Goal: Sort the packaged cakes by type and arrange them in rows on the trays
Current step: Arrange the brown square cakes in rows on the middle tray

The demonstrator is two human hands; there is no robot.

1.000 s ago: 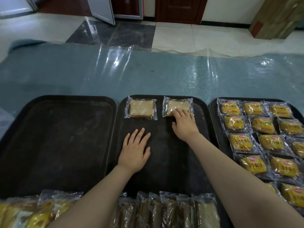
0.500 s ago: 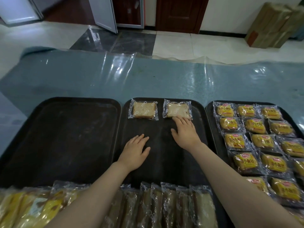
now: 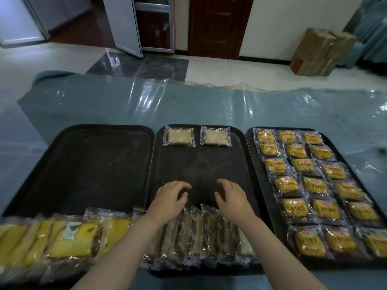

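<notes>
Hovering over middle tray (image 3: 240, 164): left hand (image 3: 168, 198), right hand (image 3: 232, 198), fingers loosely curled, each grip empty. Two slices (image 3: 179, 136) laid at far edge. Stack (image 3: 201, 233) waits at near edge. Next: pinch one pack, extend row.

two wrapped cakes (image 3: 179, 137) flat, middle tray (image 3: 201, 166)

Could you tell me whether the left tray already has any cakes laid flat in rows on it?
No, the left tray shows only bare dark surface, with yellow cakes stacked at its near edge.
</notes>
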